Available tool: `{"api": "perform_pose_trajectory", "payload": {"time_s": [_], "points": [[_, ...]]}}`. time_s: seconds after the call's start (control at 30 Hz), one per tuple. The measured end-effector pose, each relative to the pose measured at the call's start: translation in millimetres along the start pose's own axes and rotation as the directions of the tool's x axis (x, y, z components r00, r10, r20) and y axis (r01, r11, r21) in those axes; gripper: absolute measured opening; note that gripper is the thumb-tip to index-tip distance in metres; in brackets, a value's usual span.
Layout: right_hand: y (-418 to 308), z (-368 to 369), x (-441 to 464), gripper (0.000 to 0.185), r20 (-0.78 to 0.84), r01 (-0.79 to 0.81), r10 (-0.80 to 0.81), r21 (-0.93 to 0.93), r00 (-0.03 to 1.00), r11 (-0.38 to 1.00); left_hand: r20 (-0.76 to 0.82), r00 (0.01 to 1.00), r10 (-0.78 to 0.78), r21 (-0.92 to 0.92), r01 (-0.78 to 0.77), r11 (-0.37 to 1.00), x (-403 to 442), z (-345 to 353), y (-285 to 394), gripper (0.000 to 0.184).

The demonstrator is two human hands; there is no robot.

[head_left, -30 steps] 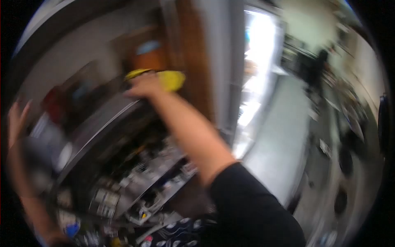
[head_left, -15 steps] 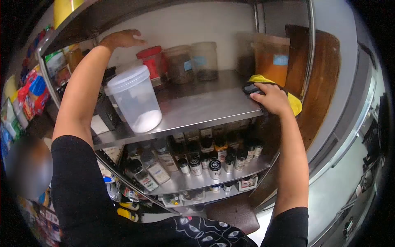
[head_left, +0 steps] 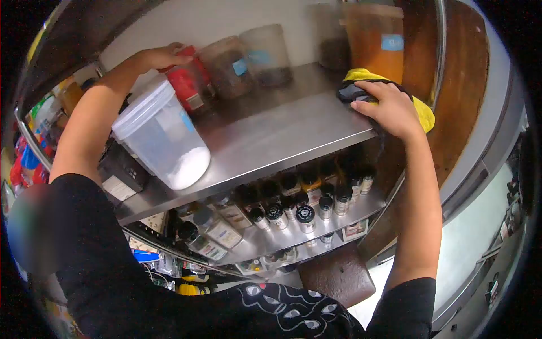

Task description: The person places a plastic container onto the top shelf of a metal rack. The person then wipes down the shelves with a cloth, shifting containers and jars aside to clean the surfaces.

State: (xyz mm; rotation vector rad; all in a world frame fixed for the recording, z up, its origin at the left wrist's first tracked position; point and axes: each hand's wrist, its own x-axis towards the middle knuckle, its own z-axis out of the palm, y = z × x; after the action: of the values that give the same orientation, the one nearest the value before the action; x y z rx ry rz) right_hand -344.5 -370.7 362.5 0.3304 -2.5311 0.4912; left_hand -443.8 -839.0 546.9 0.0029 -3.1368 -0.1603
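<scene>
My left hand (head_left: 162, 56) reaches to the back of the steel shelf (head_left: 271, 127), its fingers closed at the top of a red container (head_left: 189, 85); some fingertips are blurred. In front of that forearm stands a clear lidded tub (head_left: 161, 133) with white powder at its bottom. My right hand (head_left: 392, 107) is wrapped over a yellow and black cloth (head_left: 423, 113), pressing it on the shelf near the right end. Behind the cloth is a tub of orange contents (head_left: 375, 42) with a blue label.
Two cloudy tubs, a brown-filled one (head_left: 228, 68) and a paler one (head_left: 265, 56), stand along the back wall. A black box (head_left: 121, 169) sits at the left. Several spice jars (head_left: 305, 217) fill the shelf below. A brown stool (head_left: 336, 274) stands underneath.
My left hand has gone from open above the shelf to the red container's top. My right hand stays on the cloth at about the same place. The view has tilted and shifted.
</scene>
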Motion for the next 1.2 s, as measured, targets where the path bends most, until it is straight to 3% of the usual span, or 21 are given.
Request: {"api": "perform_pose_trajectory", "payload": {"time_s": [0.03,0.13,0.23,0.33,0.43,0.47,0.57,0.67,0.77,0.87,0.97,1.1,1.2], "points": [[1,3,-1,0.057,0.007,0.005,-0.005,-0.002,1.0,1.0,0.008,1.0,-0.005,-0.027,0.005,1.0,2,1,-2,0.102],[1,1,0,0.057,-0.002,-0.001,0.001,-0.012,1.0,1.0,-0.211,0.977,0.019,-0.07,-0.035,0.997,8,10,-13,0.1],[6,8,3,0.057,-0.037,0.023,-0.023,-0.011,0.999,1.0,-0.261,0.965,0.018,-0.202,-0.073,0.977,-21,2,15,0.097],[3,3,2,0.057,0.0,0.009,-0.009,0.008,1.0,1.0,-0.3,0.953,0.036,-0.14,-0.081,0.987,-34,-21,25,0.094],[3,3,2,0.056,-0.001,-0.002,0.002,0.009,1.0,1.0,-0.36,0.919,0.16,-0.128,-0.219,0.967,-45,-41,25,0.092],[2,3,2,0.056,0.009,0.0,0.0,0.007,1.0,1.0,-0.473,0.835,0.281,-0.072,-0.355,0.932,-46,-44,24,0.092],[1,-1,1,0.056,0.027,0.004,-0.003,-0.005,1.0,1.0,-0.597,0.689,0.412,0.005,-0.51,0.86,-61,-52,25,0.092],[1,-3,2,0.057,0.038,0.012,-0.012,-0.01,0.999,1.0,-0.704,0.59,0.395,0.06,-0.505,0.861,-85,-61,35,0.073],[-3,-8,-2,0.057,0.038,-0.003,0.004,-0.024,0.999,1.0,-0.717,0.654,0.241,-0.221,-0.541,0.812,-133,-61,64,0.077],[3,-1,1,0.058,0.062,0.042,-0.04,-0.026,0.997,0.999,-0.66,0.751,0.003,-0.536,-0.474,0.699,-145,-53,71,0.073],[3,-8,2,0.059,0.096,0.024,-0.021,-0.026,0.995,0.999,-0.469,0.881,0.06,-0.695,-0.41,0.591,-168,-41,88,0.074],[2,-10,-1,0.059,0.101,0.021,-0.02,-0.013,0.995,1.0,-0.639,0.729,0.245,-0.468,-0.621,0.629,-180,-18,114,0.081],[4,-9,-1,0.059,0.1,0.029,-0.028,-0.006,0.995,1.0,-0.579,0.751,0.318,-0.449,-0.62,0.644,-199,-15,128,0.082]]}}
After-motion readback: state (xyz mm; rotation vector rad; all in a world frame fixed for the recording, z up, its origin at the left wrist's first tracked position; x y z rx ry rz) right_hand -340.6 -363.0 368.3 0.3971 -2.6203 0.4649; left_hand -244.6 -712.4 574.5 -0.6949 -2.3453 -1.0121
